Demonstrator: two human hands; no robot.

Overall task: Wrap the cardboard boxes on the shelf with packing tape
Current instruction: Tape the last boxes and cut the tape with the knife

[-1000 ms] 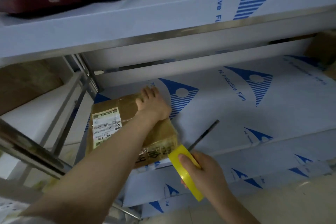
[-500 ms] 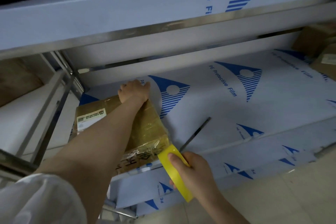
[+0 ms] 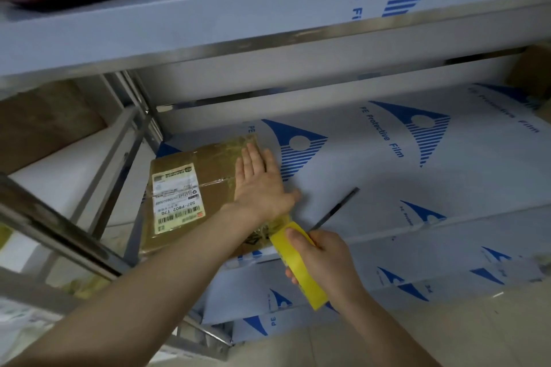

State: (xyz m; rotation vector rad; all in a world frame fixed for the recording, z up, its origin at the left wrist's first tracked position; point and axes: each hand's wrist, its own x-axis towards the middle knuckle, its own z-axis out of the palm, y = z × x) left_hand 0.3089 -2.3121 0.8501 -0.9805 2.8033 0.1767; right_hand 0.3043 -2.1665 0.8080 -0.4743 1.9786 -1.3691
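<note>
Labelled brown cardboard box flat on shelf — yellow tape roll at its corner.

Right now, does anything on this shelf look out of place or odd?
A thin dark rod lies loose and diagonal on the shelf, right of the cardboard box. The shelf also still wears its printed protective film.

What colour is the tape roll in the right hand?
Yellow. The tape roll gripped by the right hand shows clearly in the head view.
</note>
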